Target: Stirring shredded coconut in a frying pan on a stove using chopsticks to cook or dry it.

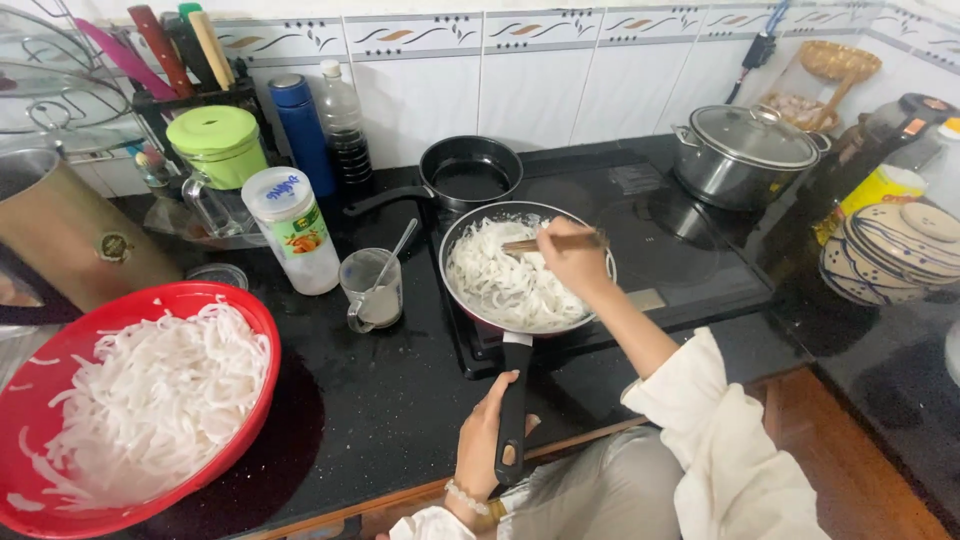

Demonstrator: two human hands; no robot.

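Two hands worked at the stove: your left hand [487, 440] was wrapped around the black handle [513, 420] of the frying pan [470, 300] of white noodles [505, 280] on the cooktop [690, 250], while your right hand [573, 258] pinched wooden chopsticks [545, 242] over the noodles. A red bowl [240, 330] of noodles sat well apart, left.

Left hand [487, 432] curled shut — right hand [572, 258] pinched, arm outstretched.

Home kitchen: black cooktop [640, 230] w/ lidded steel pot [745, 155], tiled wall [560, 90], knife block [180, 70], sauce bottles [340, 125] on counter [400, 400].
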